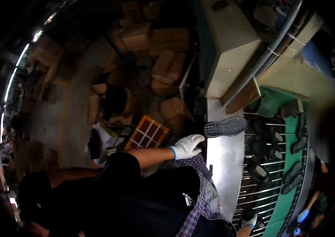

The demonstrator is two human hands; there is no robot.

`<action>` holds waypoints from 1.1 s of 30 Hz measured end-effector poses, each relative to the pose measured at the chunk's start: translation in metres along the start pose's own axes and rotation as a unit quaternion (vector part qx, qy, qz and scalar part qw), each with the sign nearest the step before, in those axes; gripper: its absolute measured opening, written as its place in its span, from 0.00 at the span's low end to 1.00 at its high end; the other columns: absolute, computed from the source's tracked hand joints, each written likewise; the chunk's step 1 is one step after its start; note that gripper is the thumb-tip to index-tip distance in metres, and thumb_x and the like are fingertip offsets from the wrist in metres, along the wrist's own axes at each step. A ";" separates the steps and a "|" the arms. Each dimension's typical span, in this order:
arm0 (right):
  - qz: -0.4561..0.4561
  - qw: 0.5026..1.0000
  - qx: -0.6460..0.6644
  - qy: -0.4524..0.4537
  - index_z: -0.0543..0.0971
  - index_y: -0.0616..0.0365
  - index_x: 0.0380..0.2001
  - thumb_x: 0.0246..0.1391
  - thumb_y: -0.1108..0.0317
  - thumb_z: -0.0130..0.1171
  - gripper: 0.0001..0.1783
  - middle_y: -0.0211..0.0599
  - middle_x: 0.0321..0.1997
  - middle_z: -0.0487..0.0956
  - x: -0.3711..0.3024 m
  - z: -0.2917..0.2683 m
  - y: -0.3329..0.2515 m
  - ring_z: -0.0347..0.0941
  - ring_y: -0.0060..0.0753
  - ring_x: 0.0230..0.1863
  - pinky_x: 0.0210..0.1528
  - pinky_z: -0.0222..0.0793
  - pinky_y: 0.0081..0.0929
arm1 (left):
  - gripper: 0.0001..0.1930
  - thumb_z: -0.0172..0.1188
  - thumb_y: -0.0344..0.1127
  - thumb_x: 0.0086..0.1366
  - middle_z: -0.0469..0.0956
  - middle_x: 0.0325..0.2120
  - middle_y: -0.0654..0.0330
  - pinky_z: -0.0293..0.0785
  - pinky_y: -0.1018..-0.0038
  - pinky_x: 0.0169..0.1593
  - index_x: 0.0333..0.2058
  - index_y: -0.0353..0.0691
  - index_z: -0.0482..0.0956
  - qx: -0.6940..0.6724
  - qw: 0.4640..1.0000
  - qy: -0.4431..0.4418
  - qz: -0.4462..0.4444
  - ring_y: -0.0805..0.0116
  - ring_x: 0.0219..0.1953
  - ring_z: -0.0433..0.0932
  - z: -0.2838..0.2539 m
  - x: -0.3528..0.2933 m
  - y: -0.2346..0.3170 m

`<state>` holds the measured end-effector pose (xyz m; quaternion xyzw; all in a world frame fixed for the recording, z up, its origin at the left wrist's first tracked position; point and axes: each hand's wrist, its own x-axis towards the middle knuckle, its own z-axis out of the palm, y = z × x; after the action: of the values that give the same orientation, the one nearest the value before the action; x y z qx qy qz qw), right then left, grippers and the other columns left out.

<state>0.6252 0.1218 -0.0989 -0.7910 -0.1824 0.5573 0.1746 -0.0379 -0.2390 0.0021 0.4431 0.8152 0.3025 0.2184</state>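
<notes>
Orange frame, white-barred, lying near brown cartons. Left hand, white-gloved, blue cuff – fingers loosely spread, bare of any load from where I stand, just beside the counter. Sole, grey and black, lying across the bright metal counter, just beyond that hand. Right hand, gloved alike, at the rods, beside a dark item – whether its fingers grip, I cannot tell. Rods, pale, set in a row, dark footwear among them. Green strip, bearing black shoes.
</notes>
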 end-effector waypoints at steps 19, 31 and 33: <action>-0.037 0.921 0.386 -0.037 0.82 0.37 0.39 0.47 0.35 0.76 0.26 0.19 0.39 0.82 -0.015 0.044 0.038 0.75 0.30 0.42 0.43 0.73 0.36 | 0.26 0.66 0.47 0.68 0.82 0.56 0.45 0.75 0.61 0.65 0.58 0.36 0.81 -0.087 0.962 -0.057 -0.253 0.49 0.61 0.79 0.035 0.051 -0.055; -0.075 0.784 0.434 -0.439 0.70 0.65 0.63 0.50 0.24 0.62 0.56 0.55 0.50 0.79 -0.333 0.194 0.074 0.80 0.42 0.35 0.31 0.80 0.34 | 0.35 0.66 0.42 0.59 0.68 0.69 0.46 0.59 0.35 0.70 0.66 0.46 0.74 0.055 0.748 -0.134 0.647 0.35 0.65 0.69 0.042 0.138 0.226; -0.134 0.799 0.311 -0.497 0.71 0.64 0.65 0.60 0.31 0.58 0.47 0.57 0.53 0.80 -0.362 0.206 0.075 0.82 0.46 0.41 0.37 0.82 0.37 | 0.33 0.71 0.43 0.54 0.70 0.66 0.43 0.59 0.31 0.69 0.60 0.46 0.74 -0.001 0.704 -0.097 0.704 0.30 0.67 0.67 0.031 0.155 0.234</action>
<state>0.3243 -0.1039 0.0959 -0.2761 -0.1653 0.8716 0.3699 0.0399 0.0020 0.1264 0.9145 0.2403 0.3247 0.0205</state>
